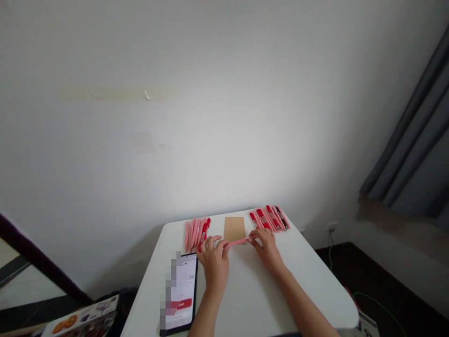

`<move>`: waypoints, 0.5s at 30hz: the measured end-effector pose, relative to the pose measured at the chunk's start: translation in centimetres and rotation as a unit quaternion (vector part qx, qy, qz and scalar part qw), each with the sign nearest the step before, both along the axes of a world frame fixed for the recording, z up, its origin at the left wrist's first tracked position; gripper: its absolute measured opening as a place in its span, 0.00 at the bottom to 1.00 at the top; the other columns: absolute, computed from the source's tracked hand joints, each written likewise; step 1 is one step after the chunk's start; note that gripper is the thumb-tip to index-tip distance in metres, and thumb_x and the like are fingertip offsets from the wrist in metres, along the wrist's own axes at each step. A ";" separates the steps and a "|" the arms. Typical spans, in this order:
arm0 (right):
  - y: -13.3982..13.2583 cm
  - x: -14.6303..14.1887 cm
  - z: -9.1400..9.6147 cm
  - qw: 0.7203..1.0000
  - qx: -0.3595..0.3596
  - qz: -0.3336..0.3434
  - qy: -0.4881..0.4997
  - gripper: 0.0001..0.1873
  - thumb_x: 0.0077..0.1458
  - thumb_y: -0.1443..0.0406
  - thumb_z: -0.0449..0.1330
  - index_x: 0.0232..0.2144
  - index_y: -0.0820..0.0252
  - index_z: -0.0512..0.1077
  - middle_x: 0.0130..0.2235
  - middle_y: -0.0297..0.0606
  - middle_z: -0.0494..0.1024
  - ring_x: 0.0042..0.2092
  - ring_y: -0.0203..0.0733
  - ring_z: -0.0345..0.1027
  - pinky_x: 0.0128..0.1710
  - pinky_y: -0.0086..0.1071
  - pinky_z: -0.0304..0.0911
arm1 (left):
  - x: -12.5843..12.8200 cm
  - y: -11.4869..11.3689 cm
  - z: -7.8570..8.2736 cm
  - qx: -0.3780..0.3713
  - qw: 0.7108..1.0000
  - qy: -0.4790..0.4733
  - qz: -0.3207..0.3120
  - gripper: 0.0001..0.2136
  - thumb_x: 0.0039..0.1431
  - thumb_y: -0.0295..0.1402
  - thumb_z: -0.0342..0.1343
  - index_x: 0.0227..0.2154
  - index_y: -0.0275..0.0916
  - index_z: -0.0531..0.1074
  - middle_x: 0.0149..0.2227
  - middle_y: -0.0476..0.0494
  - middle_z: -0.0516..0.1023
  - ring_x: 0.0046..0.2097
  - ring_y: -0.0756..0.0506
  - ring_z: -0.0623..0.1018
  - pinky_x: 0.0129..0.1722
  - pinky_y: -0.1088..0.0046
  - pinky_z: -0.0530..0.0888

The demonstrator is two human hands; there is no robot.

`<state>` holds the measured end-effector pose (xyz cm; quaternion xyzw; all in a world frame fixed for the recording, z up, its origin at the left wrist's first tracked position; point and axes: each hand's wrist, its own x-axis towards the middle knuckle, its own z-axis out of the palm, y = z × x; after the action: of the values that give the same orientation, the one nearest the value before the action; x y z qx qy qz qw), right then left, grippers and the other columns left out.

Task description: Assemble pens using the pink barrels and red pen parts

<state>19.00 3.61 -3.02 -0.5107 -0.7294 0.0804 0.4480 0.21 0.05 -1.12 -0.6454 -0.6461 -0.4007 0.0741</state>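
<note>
A pink pen is stretched level between my two hands above the white table. My left hand pinches its left end, and my right hand pinches the other end. Just beyond the pen lies a brown cardboard piece, its near edge partly covered. Left of it, a row of pink and red pens lies side by side, close to my left fingers. On the far right is another row of pink, red and black pens, past my right hand.
A large phone with a lit screen lies at the table's left, beside my left forearm. The wall stands right behind the table. A printed box is at lower left, a dark curtain at right.
</note>
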 end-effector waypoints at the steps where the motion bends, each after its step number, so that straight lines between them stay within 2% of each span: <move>1: -0.1 0.0 0.1 1.000 -0.002 -0.001 -0.002 0.09 0.60 0.57 0.55 0.35 0.54 0.71 0.37 0.37 0.75 0.44 0.46 0.65 0.47 0.39 0.55 | 0.0 0.0 0.0 0.000 1.000 -0.001 -0.001 0.08 0.57 0.36 0.52 0.32 0.48 0.78 0.44 0.46 0.76 0.51 0.40 0.68 0.54 0.51 0.58; 5: -0.2 0.0 0.2 1.000 -0.002 0.003 -0.010 0.10 0.60 0.57 0.54 0.35 0.54 0.72 0.37 0.37 0.75 0.44 0.46 0.65 0.47 0.40 0.55 | -0.1 0.0 -0.1 -0.007 1.000 -0.003 0.006 0.08 0.58 0.36 0.52 0.32 0.48 0.78 0.45 0.46 0.76 0.51 0.40 0.68 0.54 0.50 0.57; 10: 0.2 0.0 -0.3 1.000 0.020 -0.005 -0.003 0.12 0.59 0.58 0.57 0.44 0.52 0.70 0.39 0.37 0.75 0.46 0.46 0.66 0.47 0.39 0.56 | 0.1 0.0 0.0 -0.016 1.000 -0.009 0.018 0.10 0.59 0.35 0.51 0.31 0.45 0.78 0.44 0.45 0.77 0.50 0.39 0.68 0.55 0.47 0.56; 15: 0.3 0.0 -0.3 0.999 0.019 -0.015 -0.022 0.06 0.59 0.60 0.57 0.37 0.53 0.71 0.38 0.37 0.76 0.44 0.46 0.66 0.45 0.38 0.57 | 0.0 0.1 -0.1 -0.017 1.000 -0.011 0.011 0.09 0.58 0.36 0.51 0.31 0.46 0.77 0.44 0.46 0.77 0.50 0.39 0.68 0.55 0.48 0.56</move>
<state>19.03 3.87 -3.29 -0.5144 -0.7330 0.0483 0.4424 0.19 0.14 -1.24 -0.6350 -0.6606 -0.3959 0.0606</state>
